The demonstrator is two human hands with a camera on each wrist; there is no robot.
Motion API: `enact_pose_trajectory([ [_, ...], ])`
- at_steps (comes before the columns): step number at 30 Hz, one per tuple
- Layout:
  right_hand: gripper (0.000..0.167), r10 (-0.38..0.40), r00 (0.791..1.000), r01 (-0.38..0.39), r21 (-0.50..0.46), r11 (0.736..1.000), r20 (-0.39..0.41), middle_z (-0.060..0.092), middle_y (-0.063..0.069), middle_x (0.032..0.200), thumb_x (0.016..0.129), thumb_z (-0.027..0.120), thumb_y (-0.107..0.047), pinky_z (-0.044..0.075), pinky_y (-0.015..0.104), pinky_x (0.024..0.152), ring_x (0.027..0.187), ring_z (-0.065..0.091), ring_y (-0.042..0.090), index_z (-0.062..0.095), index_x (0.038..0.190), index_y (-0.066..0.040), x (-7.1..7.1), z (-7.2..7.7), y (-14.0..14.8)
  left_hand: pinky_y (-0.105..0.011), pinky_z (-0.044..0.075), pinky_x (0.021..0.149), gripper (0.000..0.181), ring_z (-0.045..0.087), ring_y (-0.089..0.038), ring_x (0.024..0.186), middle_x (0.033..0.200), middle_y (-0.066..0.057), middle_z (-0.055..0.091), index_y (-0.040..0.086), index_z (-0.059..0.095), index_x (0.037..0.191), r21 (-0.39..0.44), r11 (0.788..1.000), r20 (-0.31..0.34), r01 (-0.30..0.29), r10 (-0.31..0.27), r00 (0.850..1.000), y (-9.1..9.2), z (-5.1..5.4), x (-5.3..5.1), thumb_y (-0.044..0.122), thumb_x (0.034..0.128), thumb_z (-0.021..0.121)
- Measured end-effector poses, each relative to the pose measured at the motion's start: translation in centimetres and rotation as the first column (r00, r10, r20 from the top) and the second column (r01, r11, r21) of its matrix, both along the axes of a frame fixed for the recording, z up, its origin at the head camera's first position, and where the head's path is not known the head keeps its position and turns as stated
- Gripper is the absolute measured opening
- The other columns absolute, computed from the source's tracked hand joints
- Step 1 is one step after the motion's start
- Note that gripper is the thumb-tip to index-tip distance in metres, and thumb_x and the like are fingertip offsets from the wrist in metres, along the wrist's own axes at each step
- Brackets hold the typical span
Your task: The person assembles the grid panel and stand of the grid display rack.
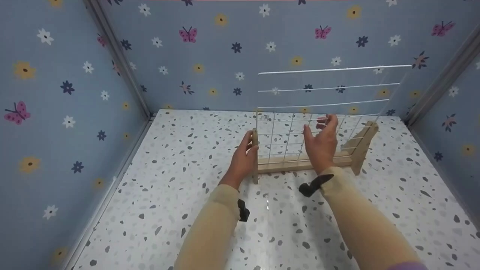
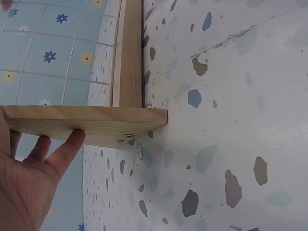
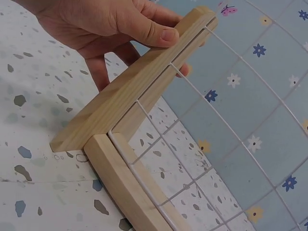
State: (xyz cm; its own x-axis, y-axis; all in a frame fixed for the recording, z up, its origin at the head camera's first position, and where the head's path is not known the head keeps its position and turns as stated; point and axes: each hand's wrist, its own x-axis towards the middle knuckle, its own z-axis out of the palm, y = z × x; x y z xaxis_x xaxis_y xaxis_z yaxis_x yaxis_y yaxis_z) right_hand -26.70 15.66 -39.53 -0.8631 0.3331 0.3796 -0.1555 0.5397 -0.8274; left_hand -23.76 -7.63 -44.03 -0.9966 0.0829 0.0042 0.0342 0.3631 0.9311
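Note:
A white wire grid (image 1: 288, 107) stands upright in a wooden base made of a crossbar (image 1: 288, 165) and two end boards. My left hand (image 1: 242, 161) grips the left end board (image 1: 255, 172). Its fingers (image 2: 72, 144) press on the board's outer face in the left wrist view. In the right wrist view, the left thumb (image 3: 159, 36) lies along the board's edge. My right hand (image 1: 323, 146) is loosely bent in front of the grid, with thumb and fingers apart and nothing held. It is short of the right end board (image 1: 364, 150).
The base sits on a white speckled surface (image 1: 180, 217). Blue walls printed with flowers and butterflies, such as the back wall (image 1: 225, 56), enclose it on the left, back and right. Metal strips (image 1: 120, 56) run along the corners.

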Motion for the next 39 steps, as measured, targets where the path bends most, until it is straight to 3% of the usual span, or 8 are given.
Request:
enact_pose_trajectory([
  [6,0.055,0.019,0.997,-0.027,0.102,0.994,0.07,0.054,0.008,0.128,0.099,0.066,-0.032,0.054,0.043,0.087,0.116,0.058,0.028,0.035,0.139,-0.011,-0.1,0.5,0.3,-0.04,0.036,0.118,0.06,0.034,-0.019,0.148,0.165,0.004,0.029,0.031,0.014,0.164,-0.006,1.0,0.012,-0.018,0.018,1.0,0.1,0.3,0.0,0.037,0.1103,0.041],
  [15,0.054,0.026,0.994,-0.041,0.142,0.989,0.104,0.052,0.009,0.13,0.1,0.064,-0.034,0.055,0.043,0.087,0.116,0.058,0.028,0.034,0.139,-0.01,-0.2,0.5,0.6,-0.041,0.038,0.117,0.06,0.034,-0.02,0.148,0.165,0.004,0.029,0.032,0.014,0.163,0.017,1.0,0.017,-0.014,0.013,1.0,0.3,0.4,0.0,0.037,0.1099,0.042],
  [30,0.049,0.088,0.996,-0.087,0.104,0.991,-0.012,0.053,0.013,0.13,0.099,0.066,-0.023,0.056,0.044,0.086,0.112,0.061,0.03,0.035,0.134,-0.009,-0.4,-0.3,1.2,-0.04,0.038,0.117,0.061,0.033,-0.019,0.149,0.166,0.004,0.027,0.034,0.012,0.163,0.014,1.0,0.011,0.002,-0.002,1.0,0.5,0.2,0.1,0.038,0.1102,0.04],
  [35,0.052,0.1,0.993,-0.106,0.109,0.988,0.055,0.053,0.013,0.13,0.1,0.065,-0.028,0.054,0.044,0.09,0.112,0.06,0.03,0.031,0.136,-0.011,-0.3,0.0,1.2,-0.04,0.037,0.118,0.06,0.033,-0.019,0.149,0.166,0.005,0.026,0.033,0.012,0.164,0.001,1.0,0.016,0.0,0.0,1.0,0.5,0.2,0.1,0.037,0.1105,0.04],
  [39,0.057,0.091,0.987,-0.112,0.163,0.98,0.133,0.053,0.012,0.127,0.101,0.062,-0.037,0.054,0.043,0.08,0.099,0.062,0.029,0.028,0.139,-0.011,-0.2,0.4,1.3,-0.042,0.038,0.117,0.064,0.034,-0.022,0.148,0.166,0.004,0.026,0.033,0.012,0.163,-0.017,1.0,0.007,-0.001,0.001,1.0,0.4,0.3,0.1,0.032,0.1096,0.046],
])
